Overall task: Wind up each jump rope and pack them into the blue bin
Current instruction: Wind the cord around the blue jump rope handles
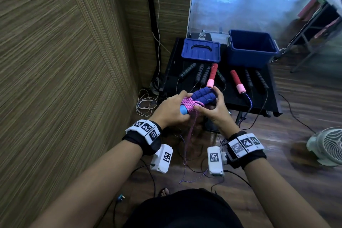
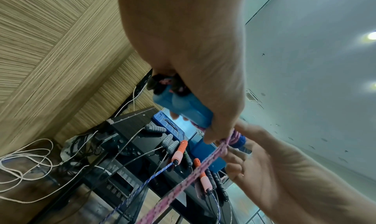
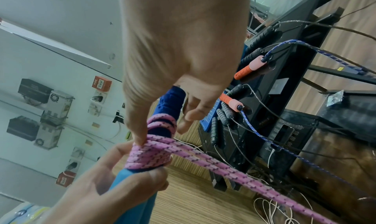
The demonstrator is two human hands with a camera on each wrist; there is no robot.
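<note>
Holding paired blue handles [image 1: 201,96], the left hand [image 1: 173,108] grips them closed; the right hand [image 1: 214,109] pinches pink rope [image 3: 150,153]. Slackening could loosen the coils, and the trailing tail might snag.

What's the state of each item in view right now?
blue bin: open, nothing visible inside
bin lid: off, flat beside the bin
pink rope: partly wound on the blue handles, tail hanging
left hand: grips the bundle
right hand: holds the handles
red-handled rope: unwound on the table
</note>
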